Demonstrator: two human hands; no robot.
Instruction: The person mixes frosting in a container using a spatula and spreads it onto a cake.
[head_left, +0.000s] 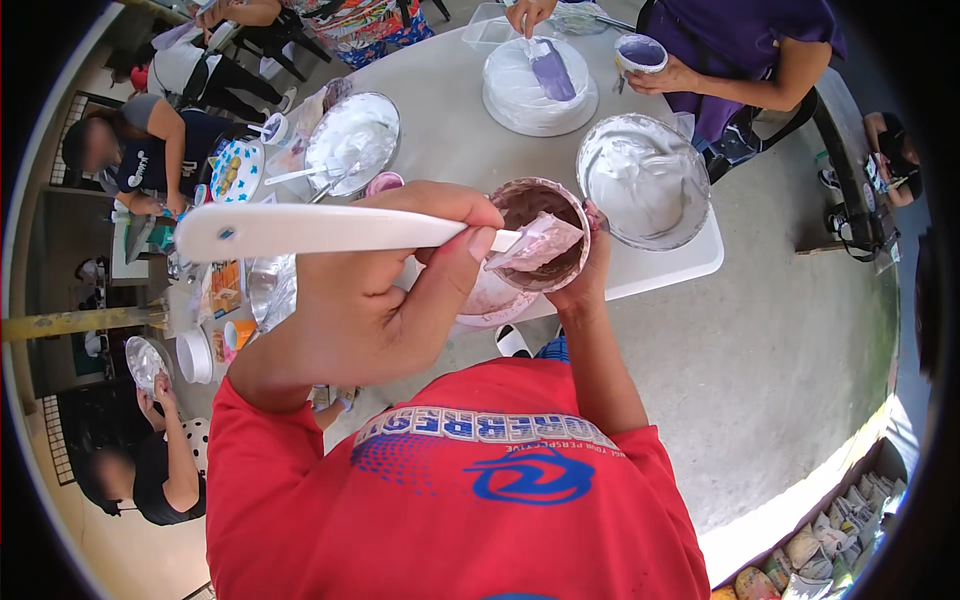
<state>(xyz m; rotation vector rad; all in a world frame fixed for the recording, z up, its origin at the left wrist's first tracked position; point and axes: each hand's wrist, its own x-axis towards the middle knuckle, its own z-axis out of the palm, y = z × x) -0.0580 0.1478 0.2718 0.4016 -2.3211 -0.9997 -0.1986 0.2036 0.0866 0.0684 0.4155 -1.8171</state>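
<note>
My left hand (375, 292) grips the handle of a white plastic spatula (337, 231) between thumb and fingers. Pink frosting (546, 244) coats its blade, which reaches into the mouth of a cup (574, 279). My right hand (589, 262) holds that cup from its far right side, its mouth tilted towards me. Pinkish-brown frosting lines the inside wall. Beneath the cup and my left hand, a round pink-coated thing (501, 300) sits at the table edge, mostly covered; I cannot tell whether it is a cake.
On the white table (442, 97) stand two bowls of white frosting (649, 180) (352, 142). Across from me, a person in purple spreads purple frosting on a round white cake (540, 112) and holds a cup (641, 56). A blue-dotted cake (238, 171) stands left, near other people.
</note>
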